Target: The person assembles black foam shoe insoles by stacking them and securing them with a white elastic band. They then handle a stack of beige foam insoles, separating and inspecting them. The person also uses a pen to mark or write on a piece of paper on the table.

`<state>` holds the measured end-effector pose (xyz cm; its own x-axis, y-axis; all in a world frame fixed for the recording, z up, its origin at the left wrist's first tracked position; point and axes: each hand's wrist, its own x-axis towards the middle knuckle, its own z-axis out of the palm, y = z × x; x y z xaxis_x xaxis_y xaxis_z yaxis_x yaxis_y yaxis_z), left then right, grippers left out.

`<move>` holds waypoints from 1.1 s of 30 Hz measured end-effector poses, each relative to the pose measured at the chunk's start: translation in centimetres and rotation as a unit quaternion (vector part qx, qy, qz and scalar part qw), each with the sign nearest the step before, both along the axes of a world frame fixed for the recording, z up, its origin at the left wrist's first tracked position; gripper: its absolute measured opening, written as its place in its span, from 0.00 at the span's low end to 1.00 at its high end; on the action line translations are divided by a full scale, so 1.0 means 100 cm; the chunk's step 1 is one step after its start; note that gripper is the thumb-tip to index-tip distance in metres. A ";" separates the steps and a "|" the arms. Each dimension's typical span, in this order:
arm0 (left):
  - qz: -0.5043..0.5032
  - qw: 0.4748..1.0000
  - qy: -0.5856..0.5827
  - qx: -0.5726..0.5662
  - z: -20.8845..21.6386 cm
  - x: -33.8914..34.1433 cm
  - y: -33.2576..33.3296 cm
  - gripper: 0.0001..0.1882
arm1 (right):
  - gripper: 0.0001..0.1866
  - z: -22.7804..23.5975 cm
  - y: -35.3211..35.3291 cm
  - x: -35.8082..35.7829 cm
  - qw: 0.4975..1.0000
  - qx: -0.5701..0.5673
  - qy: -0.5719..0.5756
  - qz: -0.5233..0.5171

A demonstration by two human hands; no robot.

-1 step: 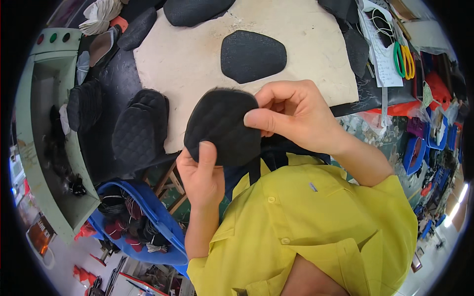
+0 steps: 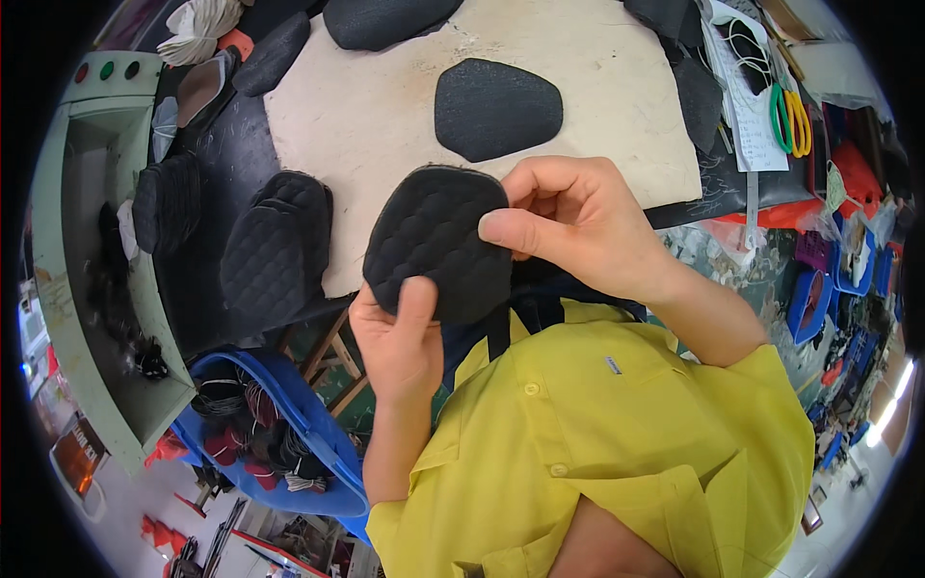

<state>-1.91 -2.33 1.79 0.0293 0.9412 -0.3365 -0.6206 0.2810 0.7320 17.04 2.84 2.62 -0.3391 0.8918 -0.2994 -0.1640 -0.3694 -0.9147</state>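
A black quilted fabric piece (image 2: 438, 236), rounded in outline, is held up between both hands over the near edge of the table. My left hand (image 2: 397, 332) pinches its lower left edge, thumb on top. With thumb and bent fingers my right hand (image 2: 568, 217) grips its upper right edge. Just beyond lies a flat black piece (image 2: 498, 109) of similar shape on the beige board (image 2: 617, 106). To the left sits a stack of black quilted pieces (image 2: 275, 246), partly over the board's edge. The fingers under the held piece are hidden.
Another black stack (image 2: 166, 204) stands farther left, beside a pale green metal housing (image 2: 82, 279). A blue bin (image 2: 328, 462) of dark and maroon bundles is at the lower left. Green- and yellow-handled scissors (image 2: 790, 120) lie on paper at right.
The held piece has tilted slightly, showing its quilted face more plainly. My left hand has shifted a little to the right, its thumb farther onto the fabric.
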 end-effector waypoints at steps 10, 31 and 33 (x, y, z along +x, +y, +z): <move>0.055 0.992 0.111 0.013 -0.012 0.008 -0.001 0.13 | 0.08 0.003 -0.007 -0.002 0.985 -0.069 -0.142 0.061; 0.184 0.795 0.578 -0.003 -0.030 -0.135 0.036 0.44 | 0.23 -0.035 0.064 -0.150 0.845 0.418 -0.333 0.017; 0.190 0.785 0.588 -0.037 -0.027 -0.131 0.041 0.54 | 0.23 -0.032 0.062 -0.134 0.835 0.451 -0.314 -0.001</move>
<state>-14.99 1.79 -0.87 -0.6212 0.7832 0.0258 0.4230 0.3074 0.8524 3.61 8.99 -0.59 -0.3666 0.8505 0.3771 0.4531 0.5172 -0.7261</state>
